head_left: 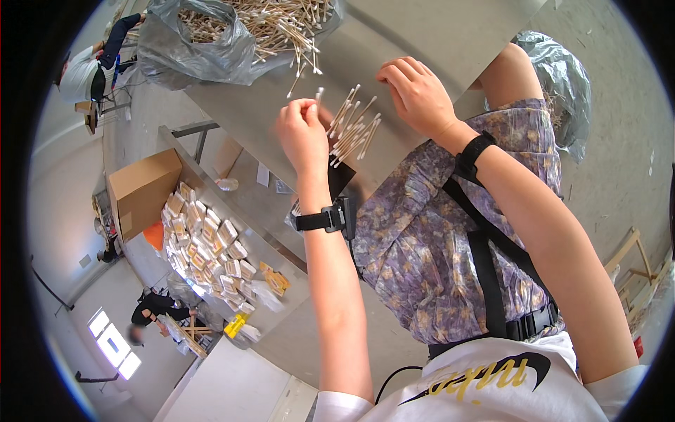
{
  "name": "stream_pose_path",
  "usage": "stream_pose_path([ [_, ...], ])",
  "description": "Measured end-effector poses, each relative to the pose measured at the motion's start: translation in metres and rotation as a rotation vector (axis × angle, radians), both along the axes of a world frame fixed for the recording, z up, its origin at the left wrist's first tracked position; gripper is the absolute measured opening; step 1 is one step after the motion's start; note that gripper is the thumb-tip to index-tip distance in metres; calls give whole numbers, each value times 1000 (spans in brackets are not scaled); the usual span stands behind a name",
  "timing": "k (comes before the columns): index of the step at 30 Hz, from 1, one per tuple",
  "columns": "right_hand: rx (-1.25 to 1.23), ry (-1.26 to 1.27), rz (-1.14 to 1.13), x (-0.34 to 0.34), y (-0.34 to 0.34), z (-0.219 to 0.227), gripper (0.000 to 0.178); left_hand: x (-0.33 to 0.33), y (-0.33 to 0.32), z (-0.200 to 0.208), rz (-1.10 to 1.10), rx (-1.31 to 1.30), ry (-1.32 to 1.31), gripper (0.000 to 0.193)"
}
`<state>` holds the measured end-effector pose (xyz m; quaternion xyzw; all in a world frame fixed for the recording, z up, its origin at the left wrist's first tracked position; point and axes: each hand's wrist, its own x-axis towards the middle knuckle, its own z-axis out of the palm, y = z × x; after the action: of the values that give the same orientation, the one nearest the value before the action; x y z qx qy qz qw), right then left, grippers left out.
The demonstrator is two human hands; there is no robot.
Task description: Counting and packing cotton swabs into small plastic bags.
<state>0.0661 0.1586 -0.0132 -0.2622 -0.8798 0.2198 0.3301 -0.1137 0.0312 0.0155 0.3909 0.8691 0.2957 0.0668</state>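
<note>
My left hand, slightly blurred, is closed in a pinch over the metal table. A cotton swab with a wooden stick and white tip pokes up from its fingertips. Beside it, a small loose group of cotton swabs lies on the table, most of them slanting the same way. To the right of that group is my right hand, fingers curled inward over the table's near side; whatever they hold, if anything, is hidden. Beyond my left hand, a grey plastic bag lies open with a large heap of swabs.
On another table at the left stand a cardboard box and a pile of small clear packs, with a yellow pack near its end. A second grey bag sits on the floor by my knee. Two other people are farther off at the left.
</note>
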Motion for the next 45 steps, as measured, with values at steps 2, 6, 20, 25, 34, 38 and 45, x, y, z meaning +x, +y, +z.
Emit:
stream_pose_path([
  [2,1,3,1,0,0,0,18,4,-3,4,-62,-12,-24,5],
  [6,-5,-7,2,1,1,-1,19,16,-10,15,-91,-3,-243,5],
  [20,-17,5,-3,0,-1,-1,18,26,-9,7,-91,-57,137,11],
  [25,-7,9,0,1,-2,2,18,17,-5,9,-6,-29,167,11],
  [34,-21,3,4,0,-2,-1,20,18,-7,2,-17,-79,101,14],
  [38,-1,9,-3,0,-1,-2,19,16,-10,0,29,-79,54,13],
  [45,-2,4,-2,0,-1,-3,18,11,-11,3,61,-50,-24,11],
])
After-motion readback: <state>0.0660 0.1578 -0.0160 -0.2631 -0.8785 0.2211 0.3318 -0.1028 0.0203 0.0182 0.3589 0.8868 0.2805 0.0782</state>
